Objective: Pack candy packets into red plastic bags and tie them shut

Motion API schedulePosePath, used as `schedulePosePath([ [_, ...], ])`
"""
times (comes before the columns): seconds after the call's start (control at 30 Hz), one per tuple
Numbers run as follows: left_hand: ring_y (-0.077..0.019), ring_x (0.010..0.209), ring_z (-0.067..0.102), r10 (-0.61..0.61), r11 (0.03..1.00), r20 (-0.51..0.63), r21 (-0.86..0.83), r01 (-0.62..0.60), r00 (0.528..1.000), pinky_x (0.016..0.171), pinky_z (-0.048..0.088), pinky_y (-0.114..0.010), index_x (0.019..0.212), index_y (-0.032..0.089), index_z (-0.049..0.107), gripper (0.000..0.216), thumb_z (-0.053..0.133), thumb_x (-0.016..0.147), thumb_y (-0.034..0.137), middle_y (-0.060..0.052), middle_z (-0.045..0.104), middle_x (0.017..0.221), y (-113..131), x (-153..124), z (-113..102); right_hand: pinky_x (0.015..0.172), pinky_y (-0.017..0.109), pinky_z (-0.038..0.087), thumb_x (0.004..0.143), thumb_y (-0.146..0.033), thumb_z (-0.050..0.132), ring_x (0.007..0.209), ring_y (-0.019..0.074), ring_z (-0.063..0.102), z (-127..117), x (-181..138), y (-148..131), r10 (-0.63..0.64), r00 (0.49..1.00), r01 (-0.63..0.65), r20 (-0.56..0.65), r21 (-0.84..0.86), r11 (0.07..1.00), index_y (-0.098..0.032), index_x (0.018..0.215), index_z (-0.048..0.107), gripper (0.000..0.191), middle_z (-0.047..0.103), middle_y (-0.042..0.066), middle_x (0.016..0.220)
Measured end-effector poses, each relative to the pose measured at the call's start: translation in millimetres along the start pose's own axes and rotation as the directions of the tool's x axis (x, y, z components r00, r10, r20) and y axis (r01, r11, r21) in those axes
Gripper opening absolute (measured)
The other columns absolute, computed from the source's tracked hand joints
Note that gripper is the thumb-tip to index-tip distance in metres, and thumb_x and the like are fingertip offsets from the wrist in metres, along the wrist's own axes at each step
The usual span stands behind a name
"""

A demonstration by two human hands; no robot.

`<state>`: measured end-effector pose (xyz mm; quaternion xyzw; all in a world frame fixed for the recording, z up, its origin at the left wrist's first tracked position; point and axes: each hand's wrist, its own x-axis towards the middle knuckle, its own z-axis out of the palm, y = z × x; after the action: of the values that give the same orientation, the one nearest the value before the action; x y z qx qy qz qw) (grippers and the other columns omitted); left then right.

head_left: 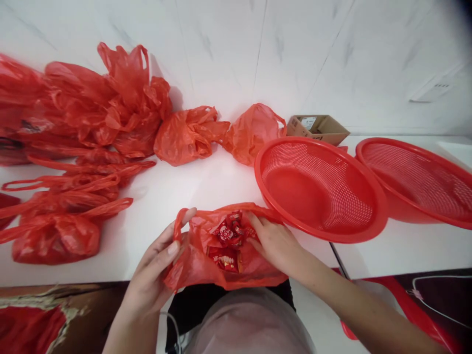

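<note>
Pinching left handle of red bag [197, 268] in my left hand [158, 260]; bag gapes between both hands. My right hand [278, 241] dips inside, right beside crinkled red packets [229, 231]; whether it grips any, cannot tell. Flatter packet [223, 258] lies just below.

Red plastic bag [197, 265], mouth open, red packets [227, 235] inside

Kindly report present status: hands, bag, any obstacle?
Left hand holding open red bag. Right hand inside, at red packets. Red basket close on right, apparently not blocking.
</note>
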<state>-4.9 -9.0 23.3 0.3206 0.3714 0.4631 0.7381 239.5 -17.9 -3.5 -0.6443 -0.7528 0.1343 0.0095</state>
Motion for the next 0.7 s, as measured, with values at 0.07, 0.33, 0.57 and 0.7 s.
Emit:
schedulePosePath([
  [0.07,-0.0179,0.097,0.069,0.009,1.0,0.03,0.015,-0.01,1.0,0.084,0.054,-0.023,0.127,0.031,0.062,0.05,0.071,0.078,0.033,-0.004,0.07,0.119,-0.2,5.4,1.4,0.073,0.035,0.051,0.094,-0.034,0.048,0.1,0.0286,0.065,9.8,10.1,-3.7,0.018,0.997,-0.012,-0.07,0.083,0.996,-0.021,0.146,0.035,0.055,0.06,0.016,0.122],
  [0.33,-0.0181,0.09,0.069,0.072,0.997,0.024,0.023,-0.073,0.997,0.079,0.056,-0.025,0.13,0.029,0.06,0.052,0.07,0.079,0.029,-0.006,0.069,0.122,-1.0,14.3,-1.4,0.08,0.032,0.048,0.094,-0.028,0.048,0.099,0.0229,0.064,24.2,35.2,1.4,0.03,0.985,0.013,-0.17,0.247,0.969,-0.023,0.106,0.067,0.023,0.068,0.005,0.109],
  [0.57,-0.017,0.09,0.069,0.072,0.997,0.023,0.014,-0.072,0.997,0.076,0.055,-0.022,0.127,0.03,0.063,0.048,0.071,0.079,0.029,-0.005,0.068,0.124,-5.4,11.9,-5.3,0.085,0.035,0.048,0.089,-0.016,0.045,0.098,0.0237,0.066,24.7,27.2,7.2,0.106,0.978,-0.05,-0.178,0.29,0.956,-0.02,0.113,0.064,0.03,0.071,0.006,0.106],
  [0.7,-0.018,0.092,0.069,0.056,0.998,0.032,0.018,-0.057,0.998,0.076,0.055,-0.023,0.126,0.03,0.063,0.047,0.07,0.08,0.029,-0.005,0.066,0.126,-5.8,10.3,-5.8,0.093,0.034,0.047,0.09,-0.013,0.043,0.109,0.0211,0.06,20.6,22.2,5.1,0.03,0.976,0.052,-0.218,0.365,0.93,-0.023,0.122,0.061,0.038,0.064,0.006,0.119],
])
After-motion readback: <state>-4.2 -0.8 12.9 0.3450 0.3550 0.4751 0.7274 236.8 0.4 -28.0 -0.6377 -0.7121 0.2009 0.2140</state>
